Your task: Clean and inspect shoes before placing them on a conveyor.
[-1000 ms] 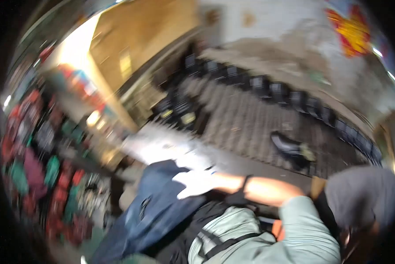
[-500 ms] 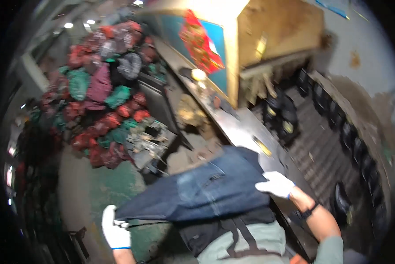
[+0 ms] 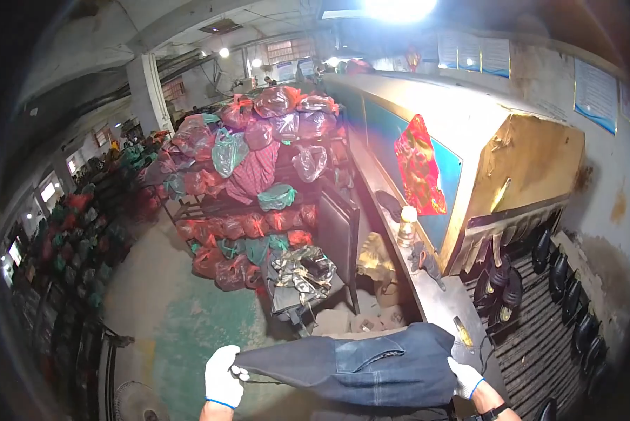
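A dark blue denim apron (image 3: 392, 368) with a pocket and pale stitching is stretched sideways between my two white-gloved hands. My left hand (image 3: 222, 379) is closed on its narrow left end, where a thin dark cord hangs. At the wide right end, my right hand (image 3: 466, 377) grips the edge, its fingers partly behind the cloth. The apron hangs in front of the metal ledge (image 3: 445, 305) and covers part of it.
A black chair (image 3: 339, 238) with camouflage cloth (image 3: 304, 274) on its seat stands ahead. Behind it, red and green bags (image 3: 255, 224) fill a rack. To the right, a large machine (image 3: 518, 175) stands over a slatted conveyor (image 3: 532, 344) with black shoes (image 3: 560, 270). A fan (image 3: 136, 401) is at lower left.
The view has tilted up, so more of the room shows and my lap is out of sight. The apron, still held at both ends, now sits lower in the picture and hangs straighter.
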`<action>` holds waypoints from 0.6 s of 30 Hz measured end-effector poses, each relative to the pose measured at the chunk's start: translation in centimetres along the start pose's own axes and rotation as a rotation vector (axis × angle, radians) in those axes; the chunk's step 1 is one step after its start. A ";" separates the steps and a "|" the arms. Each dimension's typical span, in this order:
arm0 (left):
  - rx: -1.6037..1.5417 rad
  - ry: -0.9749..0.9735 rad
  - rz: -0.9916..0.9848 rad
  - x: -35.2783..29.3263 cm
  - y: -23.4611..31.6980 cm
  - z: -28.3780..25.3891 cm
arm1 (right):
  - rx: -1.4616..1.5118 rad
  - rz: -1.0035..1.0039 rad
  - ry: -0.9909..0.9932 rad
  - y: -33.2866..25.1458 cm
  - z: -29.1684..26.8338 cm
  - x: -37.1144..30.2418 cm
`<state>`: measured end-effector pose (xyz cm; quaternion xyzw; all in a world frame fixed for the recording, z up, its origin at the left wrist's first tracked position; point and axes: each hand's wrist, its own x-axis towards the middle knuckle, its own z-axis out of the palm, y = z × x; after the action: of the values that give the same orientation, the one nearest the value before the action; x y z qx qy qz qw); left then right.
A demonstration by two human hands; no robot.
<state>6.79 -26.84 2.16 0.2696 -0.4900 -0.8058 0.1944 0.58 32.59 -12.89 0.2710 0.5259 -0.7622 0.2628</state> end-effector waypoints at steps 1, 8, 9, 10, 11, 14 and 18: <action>-0.001 -0.002 -0.011 0.2 0.0 -0.5 | 0.133 0.014 0.038 -0.1 1.0 -1.0; 0.000 0.016 -0.008 -0.9 0.9 -1.8 | 0.093 -0.234 0.160 -3.6 3.2 -1.0; -0.008 0.017 0.013 -1.6 1.3 -1.5 | 0.215 -0.265 0.033 -3.9 1.5 0.0; -0.001 0.034 0.010 -1.5 1.1 -2.2 | 0.216 -0.331 0.023 -4.9 1.8 0.0; 0.005 0.050 0.008 -1.2 1.1 -3.0 | 0.217 -0.398 0.014 -6.0 2.1 0.1; -0.032 0.067 -0.010 -0.1 1.6 -2.2 | 0.041 -0.680 0.157 -9.2 2.2 1.8; 0.011 -0.007 0.162 2.9 4.6 -0.2 | -0.464 -1.098 0.357 -18.2 6.5 0.3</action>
<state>4.83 -30.66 5.48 0.2273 -0.5153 -0.7857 0.2559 -13.04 32.05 0.87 0.0203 0.7763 -0.5949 -0.2073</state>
